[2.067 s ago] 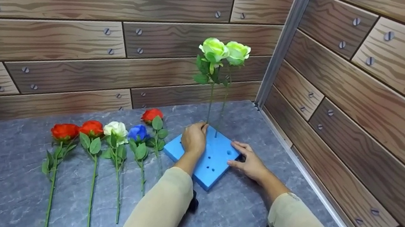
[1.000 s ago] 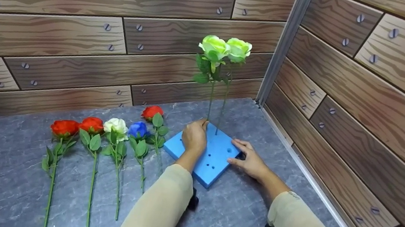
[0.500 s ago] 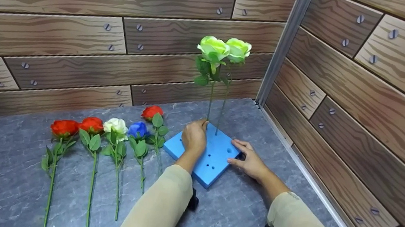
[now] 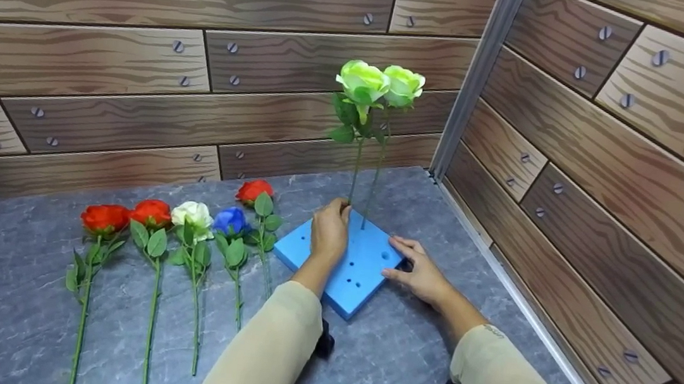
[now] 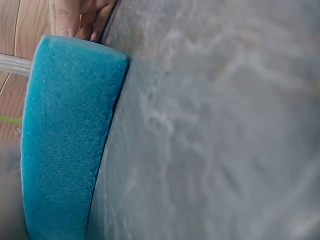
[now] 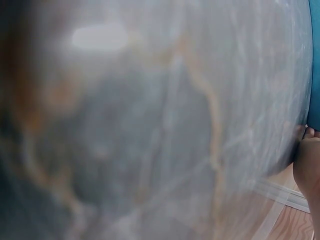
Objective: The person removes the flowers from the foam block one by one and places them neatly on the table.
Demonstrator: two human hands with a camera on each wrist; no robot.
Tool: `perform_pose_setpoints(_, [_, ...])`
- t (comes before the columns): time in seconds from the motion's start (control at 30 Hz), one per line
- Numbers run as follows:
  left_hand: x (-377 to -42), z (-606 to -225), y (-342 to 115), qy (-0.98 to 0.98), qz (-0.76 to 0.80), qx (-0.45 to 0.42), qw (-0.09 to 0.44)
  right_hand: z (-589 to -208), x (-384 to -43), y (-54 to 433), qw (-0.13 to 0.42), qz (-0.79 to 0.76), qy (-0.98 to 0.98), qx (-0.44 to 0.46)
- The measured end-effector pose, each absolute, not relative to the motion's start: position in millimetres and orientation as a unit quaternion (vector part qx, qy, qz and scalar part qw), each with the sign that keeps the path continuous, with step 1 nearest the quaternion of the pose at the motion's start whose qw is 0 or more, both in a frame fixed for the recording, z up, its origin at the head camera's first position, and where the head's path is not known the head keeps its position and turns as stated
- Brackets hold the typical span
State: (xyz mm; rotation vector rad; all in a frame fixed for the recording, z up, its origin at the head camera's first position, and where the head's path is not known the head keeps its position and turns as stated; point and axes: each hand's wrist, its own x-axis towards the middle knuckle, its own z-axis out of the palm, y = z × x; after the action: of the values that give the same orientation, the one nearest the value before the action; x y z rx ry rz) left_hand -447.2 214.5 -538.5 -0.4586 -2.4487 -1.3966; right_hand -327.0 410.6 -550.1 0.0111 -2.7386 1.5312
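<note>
A blue foam block (image 4: 349, 291) with several small holes lies on the table. Two light green roses stand upright from it, the nearer-left rose (image 4: 363, 83) partly overlapping the other green rose (image 4: 405, 87). My left hand (image 4: 330, 232) is low over the block and pinches the left rose's stem close to the foam; the fingertips are partly hidden. At the block's right corner my right hand (image 4: 425, 276) grips it, thumb and fingers spread along the edges. In the left wrist view the side of the foam block (image 5: 75, 135) fills the left, with fingers (image 5: 67, 20) at its far end.
Left of the block lie a blue rose (image 4: 231, 222), a white rose (image 4: 193, 219) and several red roses, including one red rose (image 4: 104, 219) at the far left. Wood-patterned walls (image 4: 300, 105) meet behind the grey marbled table (image 4: 18, 310).
My left hand has turned slightly at the stem, baring a hole near the block's left side. The right hand keeps its place at the corner. The head view has shifted a little.
</note>
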Motion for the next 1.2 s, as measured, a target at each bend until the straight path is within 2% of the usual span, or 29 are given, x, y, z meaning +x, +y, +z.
perform_pose_setpoints(0.17, [-449.4, -539.7, 210.4, -0.843, -0.498, -0.162, 0.125, -550.0, -328.8, 409.4, -0.001, 0.482, -0.876, 0.008])
perform_pose_setpoints(1.2, [-448.2, -539.9, 212.0, -0.829, -0.508, -0.175, 0.155, -551.1, -327.9, 411.6, 0.004, 0.488, -0.873, 0.006])
